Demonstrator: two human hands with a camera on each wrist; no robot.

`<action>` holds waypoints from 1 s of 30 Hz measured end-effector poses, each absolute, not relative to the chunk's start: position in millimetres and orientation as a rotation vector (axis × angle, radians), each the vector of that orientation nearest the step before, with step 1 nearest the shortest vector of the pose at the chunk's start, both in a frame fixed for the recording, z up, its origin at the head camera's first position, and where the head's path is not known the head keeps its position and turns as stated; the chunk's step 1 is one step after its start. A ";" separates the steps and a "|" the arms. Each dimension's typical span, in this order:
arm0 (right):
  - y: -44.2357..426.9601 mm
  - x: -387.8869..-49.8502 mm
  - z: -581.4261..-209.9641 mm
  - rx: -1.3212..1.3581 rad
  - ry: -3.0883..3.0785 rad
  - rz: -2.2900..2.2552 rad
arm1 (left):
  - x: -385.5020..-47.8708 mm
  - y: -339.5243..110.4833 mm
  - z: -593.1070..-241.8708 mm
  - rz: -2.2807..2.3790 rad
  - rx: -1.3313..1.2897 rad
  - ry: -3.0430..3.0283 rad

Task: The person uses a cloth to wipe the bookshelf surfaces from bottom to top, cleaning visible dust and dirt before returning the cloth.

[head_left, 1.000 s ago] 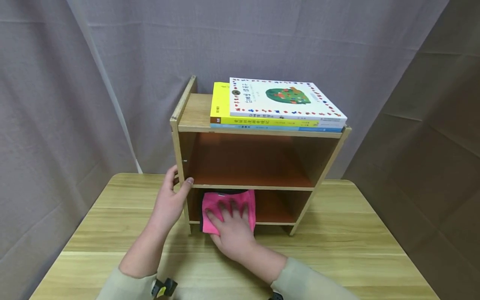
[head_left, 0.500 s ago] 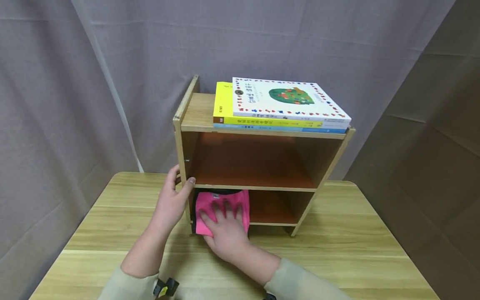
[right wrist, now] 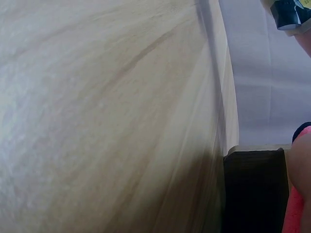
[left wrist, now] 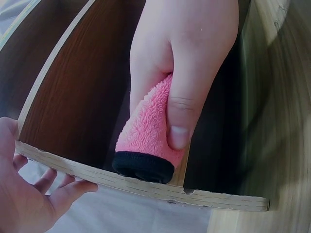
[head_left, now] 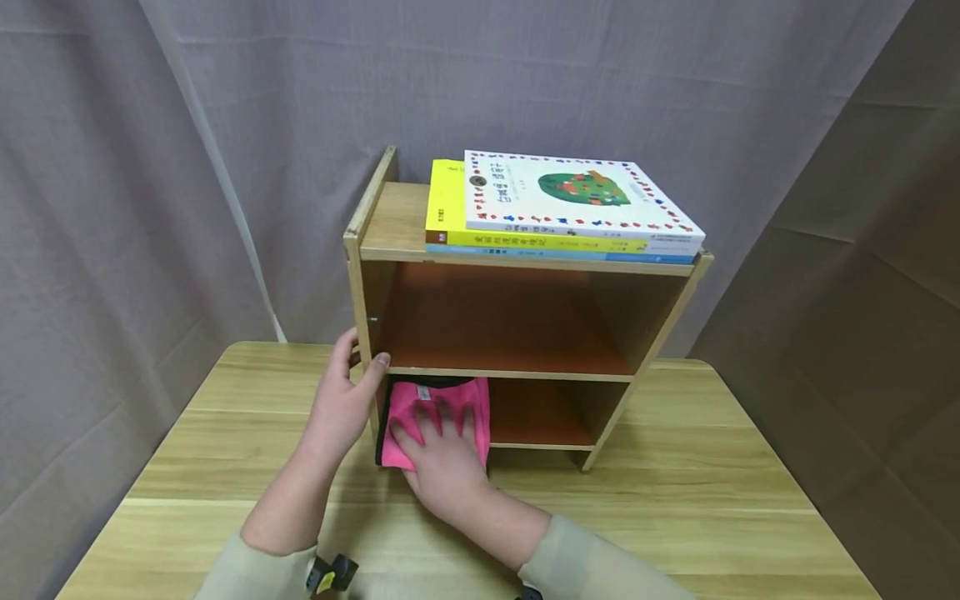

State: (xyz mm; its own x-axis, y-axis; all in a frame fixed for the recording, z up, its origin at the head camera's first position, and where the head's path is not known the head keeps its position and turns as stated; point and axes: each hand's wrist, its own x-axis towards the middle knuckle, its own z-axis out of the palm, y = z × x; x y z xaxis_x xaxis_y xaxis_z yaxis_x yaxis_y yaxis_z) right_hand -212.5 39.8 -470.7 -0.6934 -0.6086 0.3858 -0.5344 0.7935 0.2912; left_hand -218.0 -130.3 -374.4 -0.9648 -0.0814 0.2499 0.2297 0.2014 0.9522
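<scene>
A small wooden shelf unit [head_left: 396,218] stands on the table. My left hand [head_left: 339,412] grips its left side panel, thumb at the front edge and fingers round the outside. On the lowest shelf's front edge lies a pink cloth [head_left: 405,402] with black trim and a small white tag. My right hand [head_left: 447,471] holds the cloth over that edge, fingers spread on top. In the left wrist view the right thumb [left wrist: 183,111] presses from beneath, and the fluffy cloth [left wrist: 148,121] is folded between thumb and fingers, its trim close to the side panel [left wrist: 218,200].
Several stacked books [head_left: 577,196], white, yellow and blue, lie on the unit's top. The middle shelf [head_left: 502,333] is above the cloth. Wooden table [head_left: 697,483] extends on both sides. A grey curtain [head_left: 300,108] hangs behind, a brown one [head_left: 847,292] at right.
My right hand has slid the pink cloth leftward along the lower shelf's edge, up to the left side panel. The left hand keeps its grip on the unit. The view has shifted slightly.
</scene>
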 end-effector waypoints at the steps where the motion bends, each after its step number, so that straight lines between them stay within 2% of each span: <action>1: 39.8 -212.9 -471.1 0.854 -2.503 -0.210 | -217.8 -130.4 -374.4 -1.839 -0.143 -2.230; 20: 41.5 -211.1 -466.7 0.764 -2.564 0.112 | -219.6 -130.2 -374.9 -1.824 -0.156 -2.218; 30: 39.8 -211.4 -460.4 0.695 -2.604 0.521 | -220.3 -130.9 -376.3 -1.811 -0.156 -2.216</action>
State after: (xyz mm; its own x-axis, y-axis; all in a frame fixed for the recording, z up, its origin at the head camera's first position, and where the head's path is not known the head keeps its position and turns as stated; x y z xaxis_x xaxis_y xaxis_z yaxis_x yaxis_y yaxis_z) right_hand -211.4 39.8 -460.4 -0.7990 -0.3887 0.4588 -0.5352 0.8075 -0.2479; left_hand -220.3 -130.9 -376.3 -0.9566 -0.0891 0.2774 0.2541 0.2108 0.9439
